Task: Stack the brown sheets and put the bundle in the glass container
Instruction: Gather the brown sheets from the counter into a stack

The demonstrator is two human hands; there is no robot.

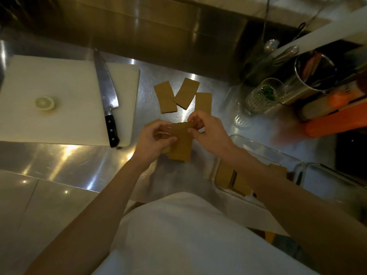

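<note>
Pinching a brown sheet bundle (181, 142) between left hand (154, 140) and right hand (208, 130), three loose sheets (183, 96) left beyond the grip, glass container (258, 153) beside the right wrist.

No text, label, brand, number or sign can be read anywhere in the head view. The surfaces around the grip are plain, and the things farther off are too dim and blurred to show any lettering.
</note>
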